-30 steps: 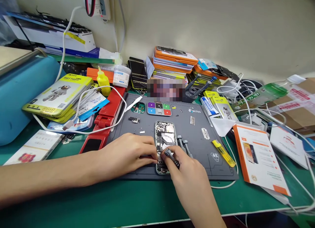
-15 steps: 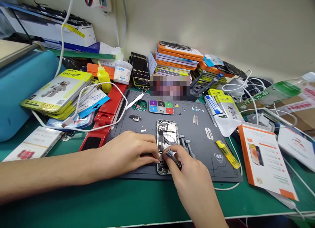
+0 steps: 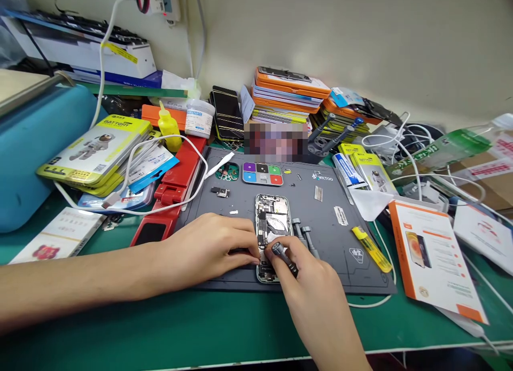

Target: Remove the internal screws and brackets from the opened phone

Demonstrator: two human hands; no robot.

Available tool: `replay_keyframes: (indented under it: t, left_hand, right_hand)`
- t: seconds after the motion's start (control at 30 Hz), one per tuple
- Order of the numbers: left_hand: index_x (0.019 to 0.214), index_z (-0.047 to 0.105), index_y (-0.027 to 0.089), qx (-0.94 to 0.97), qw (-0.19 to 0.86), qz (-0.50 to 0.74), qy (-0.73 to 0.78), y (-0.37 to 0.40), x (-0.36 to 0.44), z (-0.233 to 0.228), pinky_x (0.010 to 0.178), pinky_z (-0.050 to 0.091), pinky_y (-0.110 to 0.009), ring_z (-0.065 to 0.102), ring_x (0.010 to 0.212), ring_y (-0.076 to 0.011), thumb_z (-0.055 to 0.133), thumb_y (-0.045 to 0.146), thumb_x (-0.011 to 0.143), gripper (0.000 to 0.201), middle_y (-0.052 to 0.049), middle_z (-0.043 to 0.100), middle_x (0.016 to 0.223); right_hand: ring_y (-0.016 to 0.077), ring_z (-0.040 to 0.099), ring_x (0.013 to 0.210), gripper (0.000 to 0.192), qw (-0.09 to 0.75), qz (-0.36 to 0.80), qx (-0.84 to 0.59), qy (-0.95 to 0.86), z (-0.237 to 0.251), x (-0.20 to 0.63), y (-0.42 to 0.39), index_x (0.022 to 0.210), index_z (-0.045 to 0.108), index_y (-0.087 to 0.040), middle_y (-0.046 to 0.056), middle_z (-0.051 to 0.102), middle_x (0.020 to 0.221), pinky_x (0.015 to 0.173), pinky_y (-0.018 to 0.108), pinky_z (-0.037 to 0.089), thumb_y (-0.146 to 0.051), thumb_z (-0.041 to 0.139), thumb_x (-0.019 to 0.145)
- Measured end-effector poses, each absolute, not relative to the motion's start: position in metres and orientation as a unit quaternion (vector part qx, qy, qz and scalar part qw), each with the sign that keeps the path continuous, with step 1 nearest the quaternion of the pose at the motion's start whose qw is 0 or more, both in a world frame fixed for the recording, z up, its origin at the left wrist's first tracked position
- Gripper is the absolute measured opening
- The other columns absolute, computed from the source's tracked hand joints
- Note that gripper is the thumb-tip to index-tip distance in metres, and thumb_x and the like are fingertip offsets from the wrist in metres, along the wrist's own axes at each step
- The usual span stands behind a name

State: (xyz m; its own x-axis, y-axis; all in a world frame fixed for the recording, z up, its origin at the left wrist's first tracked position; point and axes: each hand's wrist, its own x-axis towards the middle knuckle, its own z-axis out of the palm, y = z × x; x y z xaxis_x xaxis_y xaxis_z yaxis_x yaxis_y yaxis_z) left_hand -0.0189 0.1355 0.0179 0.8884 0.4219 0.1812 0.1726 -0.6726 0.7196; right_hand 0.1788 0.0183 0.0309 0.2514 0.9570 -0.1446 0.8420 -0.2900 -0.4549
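Note:
An opened phone (image 3: 274,221) lies on the dark grey work mat (image 3: 320,242), its board, screws and inner parts exposed. Its lower half is partly covered by my fingers. My left hand (image 3: 224,242) is closed at the phone's lower left edge, thumb and fingertips gripping there. My right hand (image 3: 308,275) has a grey screwdriver (image 3: 284,257) tucked between thumb and fingers, tilted across the hand. Its fingertips are bent down into the phone's interior; what they touch is hidden. Right beside the phone, more grey screwdrivers (image 3: 308,240) lie on the mat.
A small loose phone part (image 3: 220,192) and a coloured screw tray (image 3: 263,174) are on the mat. A yellow tool (image 3: 372,249) lies at the right. The red clamp (image 3: 176,186) and battery boxes (image 3: 96,152) stand left; an orange-white box (image 3: 436,261) lies right.
The view has shifted very slightly. Both hands stay at the phone in almost the same pose, and the screwdriver remains in my right hand.

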Motion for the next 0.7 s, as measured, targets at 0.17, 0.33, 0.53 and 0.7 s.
replay_keyframes:
  t: [0.17,0.33,0.53,0.7]
  left_hand:
    - [0.104,0.080,0.022,0.903,0.358,0.173,0.163,0.135,-0.020,0.018,0.079,0.051,-0.023,0.078,0.092,-0.0163,0.074,0.020,0.107,0.007,0.000,0.082,0.110]
    - [0.109,0.080,0.024,0.907,0.347,0.172,0.163,0.132,-0.021,0.018,0.081,0.052,-0.025,0.079,0.094,-0.0171,0.067,0.025,0.112,0.014,0.000,0.083,0.110]
    - [0.110,0.080,0.021,0.903,0.342,0.174,0.192,0.129,-0.020,0.022,0.080,0.053,-0.027,0.080,0.095,-0.0197,0.062,0.027,0.114,0.020,-0.002,0.085,0.107]
    - [0.109,0.079,0.020,0.871,0.378,0.212,0.231,0.130,-0.020,0.027,0.081,0.053,-0.026,0.079,0.093,-0.0182,0.064,0.026,0.111,0.016,-0.001,0.085,0.105]
  right_hand:
    - [0.0247,0.076,0.058,0.023,0.185,0.088,-0.757,-0.620,0.026,0.178,0.008,0.110,0.076,-0.031,-0.003,0.083,0.076,0.052,0.031,0.048,-0.038,0.055,0.107]
    - [0.0221,0.079,0.059,0.034,0.200,0.022,-0.735,-0.648,0.022,0.172,-0.006,0.106,0.081,-0.029,0.000,0.085,0.080,0.053,0.029,0.052,-0.037,0.049,0.112]
    - [0.0194,0.073,0.053,0.033,0.264,0.100,-0.759,-0.587,0.022,0.165,-0.009,0.111,0.084,-0.031,0.000,0.082,0.074,0.047,0.026,0.050,-0.046,0.055,0.110]
    - [0.0176,0.055,0.040,0.028,0.304,0.186,-0.780,-0.515,0.022,0.160,-0.007,0.109,0.084,-0.034,-0.005,0.063,0.053,0.041,0.026,0.042,-0.052,0.064,0.103]
